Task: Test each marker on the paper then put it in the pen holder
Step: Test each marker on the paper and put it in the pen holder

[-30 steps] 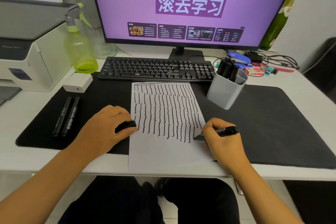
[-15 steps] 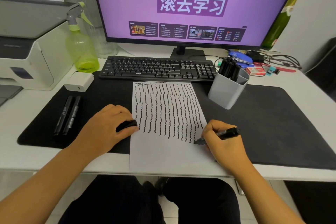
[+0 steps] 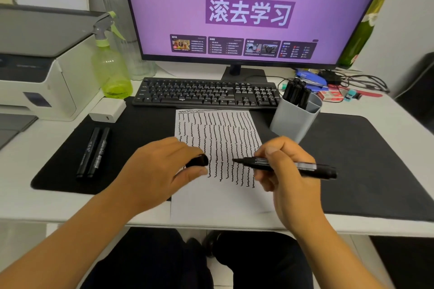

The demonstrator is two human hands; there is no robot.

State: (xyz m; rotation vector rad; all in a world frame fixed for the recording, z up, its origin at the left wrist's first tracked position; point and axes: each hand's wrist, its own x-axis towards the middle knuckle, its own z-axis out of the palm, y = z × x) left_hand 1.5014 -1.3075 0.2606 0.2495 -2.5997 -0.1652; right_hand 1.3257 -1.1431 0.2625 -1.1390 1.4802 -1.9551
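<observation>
Holding an uncapped black marker pen [image 3: 288, 166] level above the white sheet of paper [image 3: 218, 148], the right hand [image 3: 285, 171] has fingers and thumb curled round the barrel, with the tip pointing left toward the left hand [image 3: 162, 171]. That hand pinches the short black marker cap [image 3: 198, 161] between thumb and fingers, its open end facing the tip, a small gap between them. The paper, covered in rows of wavy black lines, lies on a black desk mat [image 3: 364, 159], and both hands hide part of its middle.

Far right of the paper stands the grey plastic pen holder [image 3: 294, 119] with several black markers [image 3: 297, 94] upright in it. Two more capped black markers [image 3: 92, 151] lie side by side on the mat's left part.

Beyond the paper sits a black keyboard [image 3: 206, 94], then a monitor with a purple screen [image 3: 234, 7]. A green spray bottle [image 3: 112, 65], a white charger block [image 3: 108, 110] and a white printer [image 3: 35, 73] stand to the far left. Small items clutter the far right near some cables, probably stationery, though too blurred to name.
</observation>
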